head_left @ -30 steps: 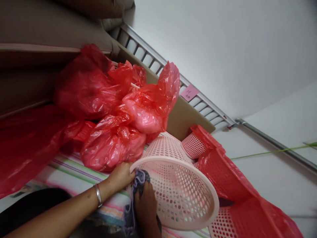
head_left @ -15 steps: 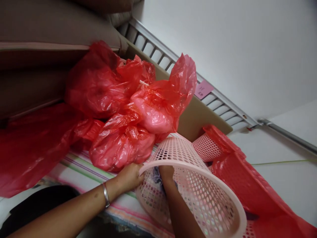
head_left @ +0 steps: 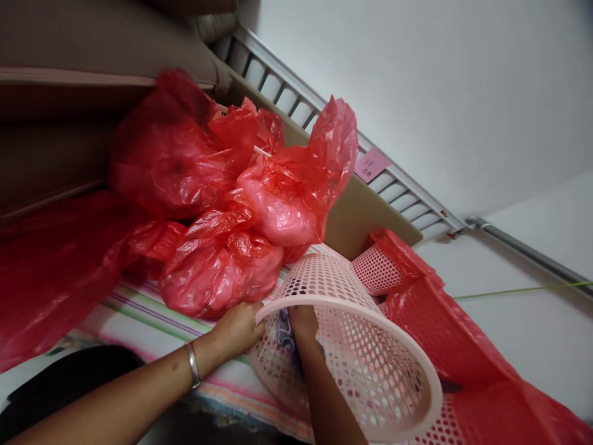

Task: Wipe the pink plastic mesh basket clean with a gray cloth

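A pink perforated basket lies tilted on its side, its mouth facing me, on a striped cloth. At the left of the mouth, my left hand grips the rim, a silver bracelet on its wrist. Inside the basket is my right hand, closed against a dark blue-grey patterned cloth; its fingertips are hidden. Some of the cloth also shows to the right of that wrist.
Several red plastic bags with pink contents are heaped behind and left. More pink baskets, partly under red plastic, lie at right. A white railing with a pink note runs behind, beside a wall.
The whole scene has shifted slightly left in the view. My left hand keeps its grip on the rim, and my right hand remains inside the basket with the cloth.
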The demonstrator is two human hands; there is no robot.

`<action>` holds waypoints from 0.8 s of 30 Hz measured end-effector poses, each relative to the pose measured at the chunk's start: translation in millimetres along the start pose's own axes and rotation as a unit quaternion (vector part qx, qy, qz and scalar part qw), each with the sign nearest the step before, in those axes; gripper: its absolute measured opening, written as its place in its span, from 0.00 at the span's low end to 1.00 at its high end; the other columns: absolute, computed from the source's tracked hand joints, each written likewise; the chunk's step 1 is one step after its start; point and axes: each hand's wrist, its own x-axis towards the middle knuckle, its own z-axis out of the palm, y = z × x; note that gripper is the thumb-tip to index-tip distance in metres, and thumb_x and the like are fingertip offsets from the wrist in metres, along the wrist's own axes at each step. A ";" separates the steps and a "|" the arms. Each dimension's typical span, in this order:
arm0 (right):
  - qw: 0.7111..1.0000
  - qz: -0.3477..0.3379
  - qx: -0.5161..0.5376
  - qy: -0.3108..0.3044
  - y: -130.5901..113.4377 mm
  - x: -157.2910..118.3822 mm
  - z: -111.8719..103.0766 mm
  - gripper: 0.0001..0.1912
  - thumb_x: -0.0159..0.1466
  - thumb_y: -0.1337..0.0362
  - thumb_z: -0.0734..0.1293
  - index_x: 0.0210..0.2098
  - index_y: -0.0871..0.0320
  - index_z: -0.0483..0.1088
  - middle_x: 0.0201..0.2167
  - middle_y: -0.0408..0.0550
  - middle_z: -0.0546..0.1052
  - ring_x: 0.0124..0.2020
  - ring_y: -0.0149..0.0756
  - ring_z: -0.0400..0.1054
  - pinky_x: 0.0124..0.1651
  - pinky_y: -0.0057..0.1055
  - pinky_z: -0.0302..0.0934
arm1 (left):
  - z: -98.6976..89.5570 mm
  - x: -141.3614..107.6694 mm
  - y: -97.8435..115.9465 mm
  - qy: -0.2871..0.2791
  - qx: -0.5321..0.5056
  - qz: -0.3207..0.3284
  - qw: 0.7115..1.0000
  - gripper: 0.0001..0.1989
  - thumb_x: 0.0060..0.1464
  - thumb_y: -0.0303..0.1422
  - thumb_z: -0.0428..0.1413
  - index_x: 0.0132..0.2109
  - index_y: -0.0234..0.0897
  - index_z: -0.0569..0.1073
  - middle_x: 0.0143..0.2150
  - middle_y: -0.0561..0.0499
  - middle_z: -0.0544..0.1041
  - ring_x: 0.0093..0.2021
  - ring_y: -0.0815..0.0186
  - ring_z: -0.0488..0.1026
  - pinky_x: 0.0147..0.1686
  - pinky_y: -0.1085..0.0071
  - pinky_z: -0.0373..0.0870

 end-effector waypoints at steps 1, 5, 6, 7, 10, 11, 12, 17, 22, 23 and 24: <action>1.000 0.004 -0.003 0.000 -1.3 -11.3 -0.5 0.19 0.62 0.60 0.57 0.50 0.62 0.66 0.46 0.57 0.73 0.47 0.44 0.68 0.45 0.34 0.60 | 0.7 0.0 -0.8 0.002 0.004 0.005 1.000 0.11 0.49 0.26 0.47 0.35 0.34 0.74 0.30 0.48 0.78 0.30 0.64 0.74 0.31 0.73 0.65; 1.000 -0.003 -0.004 -0.004 -5.5 -68.4 -0.3 0.23 0.60 0.63 0.57 0.54 0.64 0.62 0.46 0.59 0.72 0.45 0.45 0.68 0.44 0.34 0.61 | 1.8 -0.3 -1.0 0.010 0.000 0.019 1.000 0.10 0.50 0.28 0.48 0.36 0.34 0.74 0.32 0.47 0.79 0.32 0.63 0.75 0.31 0.73 0.64; 1.000 -0.015 0.001 -0.010 -5.7 -83.6 -0.1 0.24 0.60 0.63 0.56 0.55 0.63 0.61 0.47 0.58 0.71 0.46 0.45 0.68 0.45 0.34 0.60 | 1.5 -0.5 -0.3 0.011 0.001 0.019 1.000 0.10 0.51 0.28 0.48 0.36 0.34 0.74 0.33 0.46 0.79 0.33 0.63 0.75 0.32 0.73 0.65; 0.999 -0.029 0.006 -0.016 -5.6 -97.9 -0.1 0.24 0.60 0.62 0.56 0.55 0.62 0.61 0.48 0.58 0.71 0.47 0.45 0.67 0.46 0.34 0.60 | 1.0 -1.0 0.7 0.011 0.003 0.017 1.000 0.10 0.52 0.29 0.48 0.36 0.34 0.74 0.34 0.46 0.79 0.34 0.62 0.76 0.33 0.72 0.65; 0.998 -0.061 0.019 -0.026 -4.5 -129.0 -2.5 0.22 0.60 0.61 0.56 0.53 0.60 0.62 0.47 0.57 0.71 0.49 0.45 0.66 0.48 0.35 0.59 | 0.9 -3.9 2.1 0.008 0.005 -0.003 1.000 0.11 0.53 0.32 0.49 0.38 0.35 0.74 0.35 0.45 0.79 0.36 0.61 0.76 0.36 0.71 0.66; 0.997 -0.064 0.023 -0.028 -4.3 -133.8 -4.1 0.21 0.60 0.62 0.55 0.52 0.59 0.63 0.47 0.57 0.71 0.49 0.45 0.66 0.48 0.35 0.59 | 2.3 -5.5 1.4 0.010 0.000 -0.010 1.000 0.11 0.53 0.33 0.49 0.39 0.35 0.74 0.36 0.45 0.79 0.37 0.60 0.76 0.37 0.70 0.66; 0.997 -0.063 0.029 -0.030 -4.4 -135.5 -6.0 0.21 0.60 0.62 0.55 0.51 0.59 0.64 0.46 0.57 0.71 0.48 0.45 0.66 0.48 0.35 0.59 | 4.8 -7.2 -0.1 0.015 -0.008 -0.013 1.000 0.11 0.53 0.33 0.50 0.40 0.36 0.73 0.37 0.45 0.79 0.38 0.60 0.75 0.38 0.70 0.66; 0.998 -0.038 0.043 -0.039 -6.3 -112.1 -11.2 0.20 0.60 0.63 0.55 0.49 0.62 0.64 0.43 0.57 0.72 0.44 0.45 0.68 0.44 0.34 0.60 | 32.0 -14.6 -16.4 -0.061 -0.139 -0.074 0.986 0.10 0.50 0.34 0.51 0.37 0.34 0.73 0.29 0.47 0.78 0.31 0.61 0.76 0.31 0.69 0.69; 1.000 -0.030 0.010 0.000 -3.6 -65.3 -5.6 0.21 0.60 0.65 0.56 0.51 0.63 0.64 0.43 0.57 0.73 0.44 0.43 0.68 0.44 0.33 0.60 | 50.0 -14.5 -23.8 -0.118 -0.216 -0.117 0.962 0.15 0.54 0.37 0.45 0.33 0.32 0.71 0.16 0.54 0.69 0.15 0.67 0.69 0.16 0.73 0.66; 0.999 -0.031 0.007 0.007 -2.2 -53.5 -4.4 0.20 0.60 0.65 0.56 0.50 0.63 0.65 0.44 0.57 0.73 0.45 0.43 0.68 0.45 0.33 0.59 | 49.9 -14.0 -22.9 -0.117 -0.223 -0.113 0.961 0.14 0.54 0.37 0.45 0.33 0.33 0.71 0.15 0.55 0.68 0.16 0.67 0.69 0.17 0.73 0.66; 0.999 -0.034 0.007 0.012 -0.8 -41.0 -3.3 0.19 0.60 0.65 0.57 0.50 0.62 0.66 0.44 0.57 0.73 0.46 0.43 0.68 0.46 0.32 0.59 | 48.8 -13.3 -21.6 -0.114 -0.228 -0.109 0.961 0.14 0.53 0.37 0.45 0.32 0.33 0.71 0.15 0.55 0.67 0.16 0.67 0.69 0.17 0.74 0.66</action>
